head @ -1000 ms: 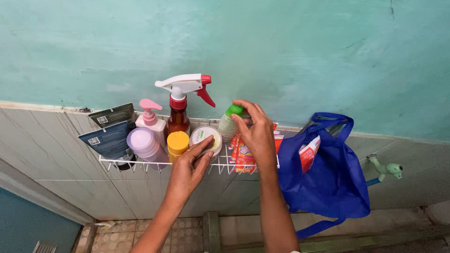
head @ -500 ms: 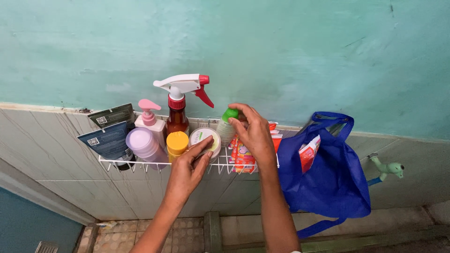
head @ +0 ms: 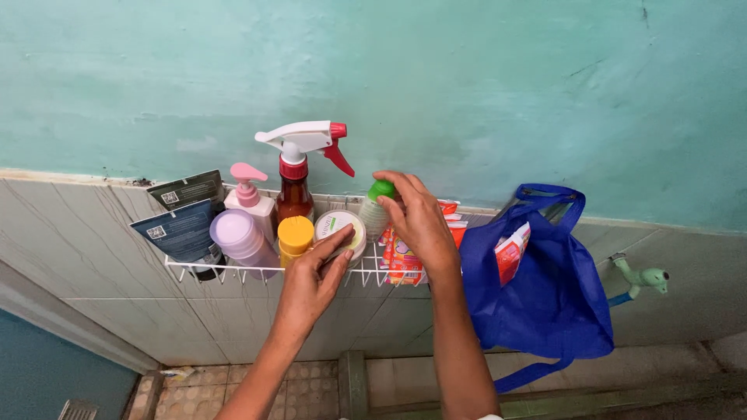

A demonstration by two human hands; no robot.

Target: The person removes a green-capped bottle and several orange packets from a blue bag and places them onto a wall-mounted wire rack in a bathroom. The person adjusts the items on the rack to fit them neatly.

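A white wire shelf hangs on the tiled wall. My left hand grips a round white jar tilted on its edge in the shelf. My right hand holds a small pale bottle with a green cap upright next to the jar. Behind my right hand stand orange and red sachets.
On the shelf to the left: a brown spray bottle with white and red trigger, a yellow-capped bottle, a pink pump bottle, a lilac-lidded container, dark tubes. A blue bag hangs right, by a green tap.
My right hand has shifted the green-capped bottle slightly to the left, closer to the jar. My left hand stays on the jar.
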